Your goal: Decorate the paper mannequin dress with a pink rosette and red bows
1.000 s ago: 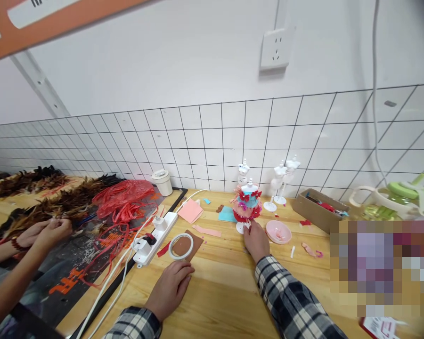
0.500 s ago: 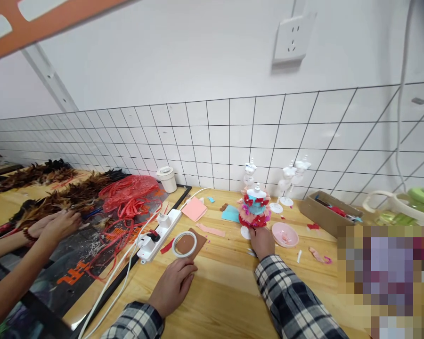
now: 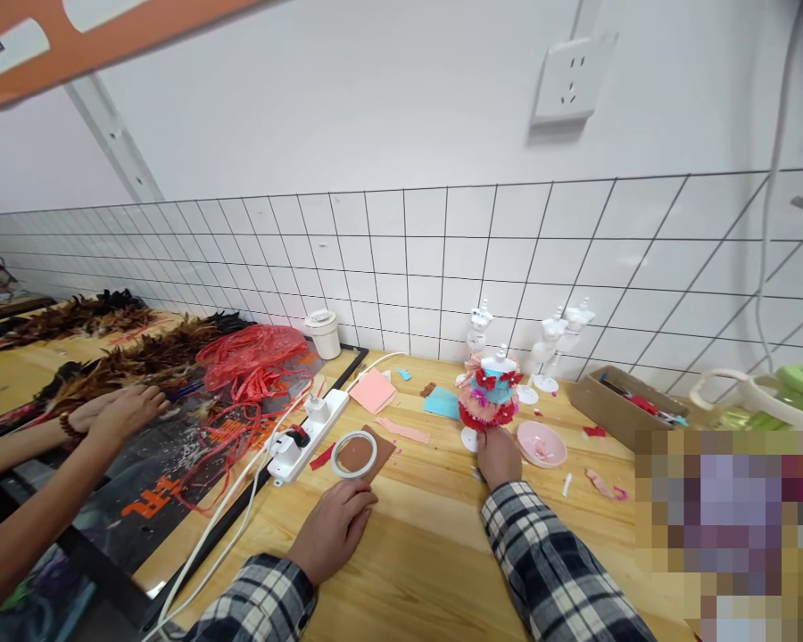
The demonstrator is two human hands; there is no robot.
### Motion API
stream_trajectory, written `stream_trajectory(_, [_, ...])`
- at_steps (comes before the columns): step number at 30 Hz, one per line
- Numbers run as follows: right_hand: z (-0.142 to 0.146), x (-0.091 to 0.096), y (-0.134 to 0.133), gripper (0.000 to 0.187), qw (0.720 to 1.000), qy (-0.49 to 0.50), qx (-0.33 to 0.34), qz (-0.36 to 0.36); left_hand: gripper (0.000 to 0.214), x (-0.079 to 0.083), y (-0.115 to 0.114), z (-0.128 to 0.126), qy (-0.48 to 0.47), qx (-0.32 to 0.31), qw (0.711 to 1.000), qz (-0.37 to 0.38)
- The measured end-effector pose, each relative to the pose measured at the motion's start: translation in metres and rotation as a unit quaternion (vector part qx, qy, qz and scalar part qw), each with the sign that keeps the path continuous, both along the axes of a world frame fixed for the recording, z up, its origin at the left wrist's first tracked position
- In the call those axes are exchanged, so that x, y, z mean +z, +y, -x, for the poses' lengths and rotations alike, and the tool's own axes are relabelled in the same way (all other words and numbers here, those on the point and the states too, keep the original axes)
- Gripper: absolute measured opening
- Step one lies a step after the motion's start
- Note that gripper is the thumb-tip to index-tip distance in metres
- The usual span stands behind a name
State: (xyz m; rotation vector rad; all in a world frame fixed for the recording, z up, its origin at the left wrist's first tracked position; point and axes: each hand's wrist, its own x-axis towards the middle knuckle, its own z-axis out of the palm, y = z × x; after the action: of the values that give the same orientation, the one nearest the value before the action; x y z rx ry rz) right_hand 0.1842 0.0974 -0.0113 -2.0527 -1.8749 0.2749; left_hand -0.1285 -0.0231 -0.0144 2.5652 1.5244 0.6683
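A miniature dress form (image 3: 493, 397) wears a turquoise bodice with red bows and a ruffled pink and red skirt. My right hand (image 3: 500, 458) is closed at its lower end, just under the red hem; the fingertips are partly hidden. Beside it lies the form's round white base (image 3: 469, 439). My left hand (image 3: 335, 526) rests on the tabletop with fingers curled together and nothing visible in them. Just beyond it, a roll of white tape (image 3: 354, 456) lies on a brown sheet (image 3: 379, 456).
Bare white dress forms (image 3: 550, 343) stand by the wall. Right of my right hand are a pink dish (image 3: 542, 444) and cardboard box (image 3: 619, 401). Pink paper (image 3: 373, 390) and a power strip (image 3: 308, 437) lie left. A co-worker's hands (image 3: 117, 412) are near feathers (image 3: 153, 357).
The view has shifted slightly left. The dressed form has turned a little in my right hand, so its bows and skirt trim show differently. My left hand stays about where it was.
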Motion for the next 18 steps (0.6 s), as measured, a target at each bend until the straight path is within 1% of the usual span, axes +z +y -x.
stream_trajectory(8, [-0.003,0.001,0.0,0.034,1.0,-0.012,0.0,-0.001,0.024,-0.004,-0.001,0.001,0.004,0.001,1.0,0.004])
stream_trajectory(12, [-0.002,0.001,-0.001,0.034,1.0,-0.011,0.0,0.002,0.023,0.001,0.0,0.0,0.003,0.007,1.0,0.005])
stream_trajectory(14, [-0.003,0.004,-0.001,0.034,1.0,-0.011,0.0,0.005,0.023,0.007,0.003,-0.005,0.006,0.026,0.999,0.03])
stream_trajectory(16, [-0.007,0.012,0.002,0.035,1.0,-0.009,-0.005,0.006,0.027,0.012,0.008,-0.017,0.011,0.054,0.996,0.069])
stream_trajectory(18, [-0.015,0.024,0.007,0.036,1.0,-0.002,-0.012,0.002,0.025,0.014,0.013,-0.033,0.0,0.055,0.996,0.069])
